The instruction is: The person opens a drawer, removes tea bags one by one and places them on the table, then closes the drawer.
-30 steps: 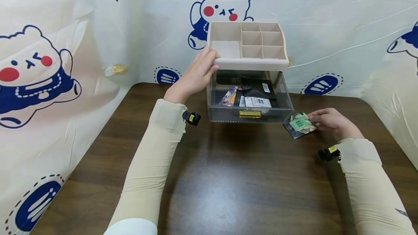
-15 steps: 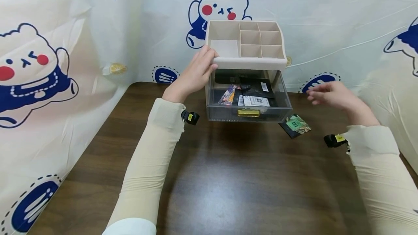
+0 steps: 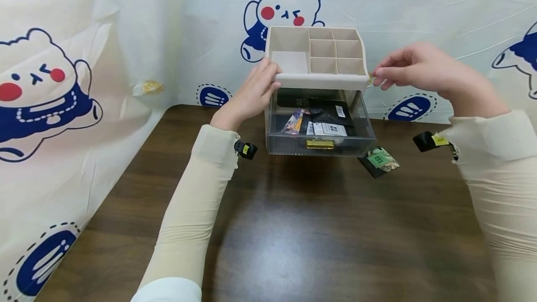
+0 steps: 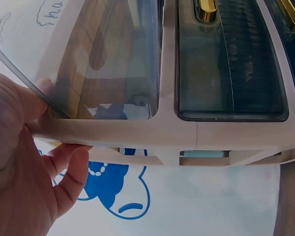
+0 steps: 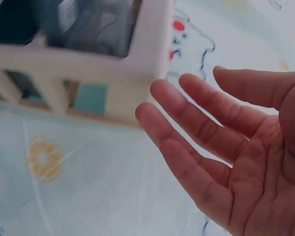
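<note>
A cream desktop drawer organizer (image 3: 316, 81) stands on the table, divided into compartments on top. Below them, a clear drawer (image 3: 277, 146) with a gold handle (image 3: 320, 144) is pulled out. Inside it lie black packets (image 3: 331, 112) with white labels and a colourful slim packet (image 3: 295, 121). My left hand (image 3: 250, 95) grips the organizer's upper left edge; the left wrist view has the thumb at the front and fingers along the side. Near the upper right side is my right hand (image 3: 423, 69), holding nothing, its fingers loosely bent in the right wrist view (image 5: 226, 132).
A dark packet with a green label (image 3: 379, 160) lies on the brown table (image 3: 293, 232), just right of the drawer's front. Behind the organizer hangs a pale cloth (image 3: 209, 22) printed with cartoon bears.
My right hand has let go of the green-labelled packet on the table and risen to the organizer's upper right side. My left hand keeps its place.
</note>
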`<state>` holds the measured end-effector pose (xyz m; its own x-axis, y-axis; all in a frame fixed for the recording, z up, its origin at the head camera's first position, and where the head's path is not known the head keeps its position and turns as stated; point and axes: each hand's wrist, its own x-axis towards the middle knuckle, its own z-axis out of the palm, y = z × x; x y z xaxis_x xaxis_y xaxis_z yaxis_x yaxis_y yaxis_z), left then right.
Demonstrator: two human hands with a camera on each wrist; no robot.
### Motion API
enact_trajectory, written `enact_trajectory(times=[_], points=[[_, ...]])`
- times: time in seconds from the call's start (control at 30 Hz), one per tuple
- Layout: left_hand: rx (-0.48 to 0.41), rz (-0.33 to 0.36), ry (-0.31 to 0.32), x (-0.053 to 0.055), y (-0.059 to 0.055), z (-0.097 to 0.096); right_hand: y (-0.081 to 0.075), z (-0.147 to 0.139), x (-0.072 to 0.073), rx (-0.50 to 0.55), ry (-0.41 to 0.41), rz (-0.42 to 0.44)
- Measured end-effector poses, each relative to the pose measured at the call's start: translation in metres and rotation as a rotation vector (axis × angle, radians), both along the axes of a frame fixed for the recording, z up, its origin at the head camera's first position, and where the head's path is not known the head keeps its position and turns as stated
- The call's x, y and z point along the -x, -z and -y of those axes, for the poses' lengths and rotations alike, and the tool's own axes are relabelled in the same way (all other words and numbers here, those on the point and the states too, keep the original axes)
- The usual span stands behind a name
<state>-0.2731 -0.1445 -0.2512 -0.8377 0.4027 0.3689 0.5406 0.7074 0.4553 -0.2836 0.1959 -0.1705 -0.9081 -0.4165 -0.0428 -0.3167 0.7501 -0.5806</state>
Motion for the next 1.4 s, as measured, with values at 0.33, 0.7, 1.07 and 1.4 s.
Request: enact_trajectory(times=[0.33, 0.7, 1.07, 1.4], points=[[-0.004, 0.013, 0.010, 0.001, 0.002, 0.000, -0.019, 0.065, -0.004, -0.294, -0.279, 0.000], [-0.003, 0.010, 0.013, 0.000, 0.005, 0.000, -0.016, 0.113, 0.001, -0.592, -0.371, 0.310], [-0.005, 0.001, 0.019, -0.001, 0.002, 0.000, -0.001, 0.128, 0.002, -0.715, -0.381, 0.366], [-0.011, 0.009, 0.008, 0.001, 0.002, 0.002, -0.001, 0.127, 0.002, -0.727, -0.501, 0.255]])
